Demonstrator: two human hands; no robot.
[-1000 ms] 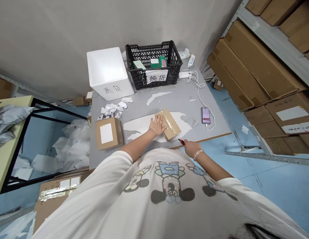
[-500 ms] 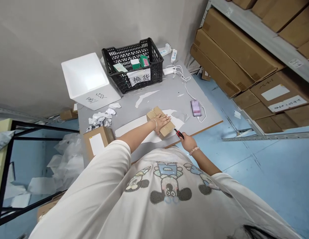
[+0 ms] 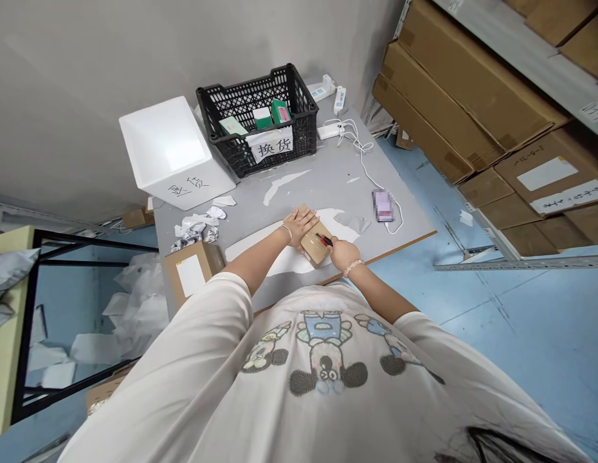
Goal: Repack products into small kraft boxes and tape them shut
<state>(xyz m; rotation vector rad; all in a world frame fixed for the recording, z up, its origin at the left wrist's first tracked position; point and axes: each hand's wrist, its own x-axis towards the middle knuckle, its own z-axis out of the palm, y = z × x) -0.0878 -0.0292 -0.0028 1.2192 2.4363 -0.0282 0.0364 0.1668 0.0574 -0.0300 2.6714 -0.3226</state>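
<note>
A small brown cardboard box (image 3: 316,253) lies on the table near its front edge. My left hand (image 3: 299,226) rests flat on the far part of the box, fingers stretched out over its top. My right hand (image 3: 343,252) is closed around a red and black box cutter (image 3: 325,240). The cutter's tip is over the near half of the box top; whether the blade touches the cardboard is too small to tell. White paper (image 3: 292,260) lies under and around the box.
On the grey table (image 3: 323,183) stand a black crate (image 3: 306,138) holding small boxes, a white bin (image 3: 197,183) and a labelled carton (image 3: 215,260). Crumpled paper (image 3: 195,225) lies at left. A phone (image 3: 384,206) on a cable is at right, beyond it a shelf with cartons (image 3: 453,122).
My right hand has brought the box cutter left, from beside the box to over its top. My left hand has slid toward the far end of the box.
</note>
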